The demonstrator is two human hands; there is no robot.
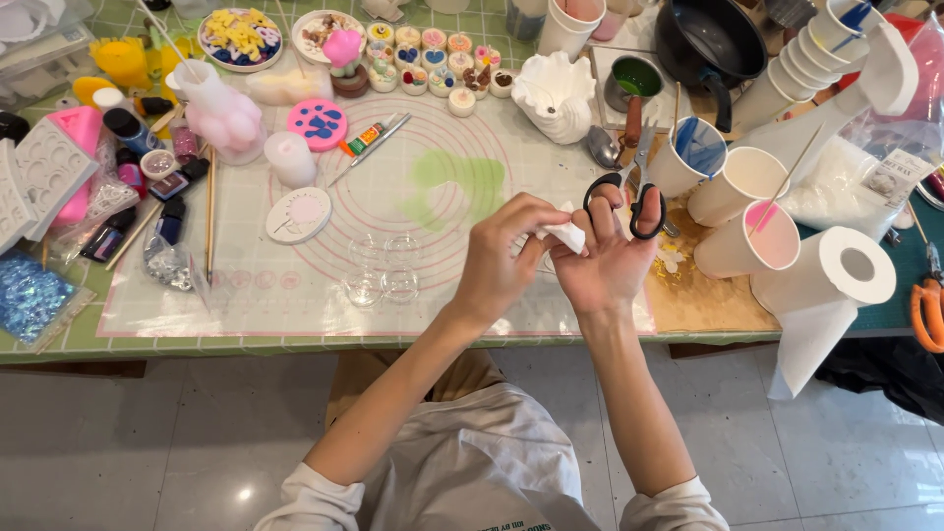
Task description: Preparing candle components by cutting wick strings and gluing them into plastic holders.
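Observation:
My right hand holds black-handled scissors, with the thumb and a finger through the loops and the blades pointing away toward the cups. My left hand pinches a small white piece that sits between both hands, just above the table's front part. Both hands hover over a translucent work mat with pink concentric rings and a green smear. A few small clear round moulds lie on the mat left of my left hand.
Paper cups, one with pink contents, and a paper towel roll stand at the right. A white shell-shaped piece, a black pan, small decorated candles, white and pink moulds, bottles and orange pliers crowd the table.

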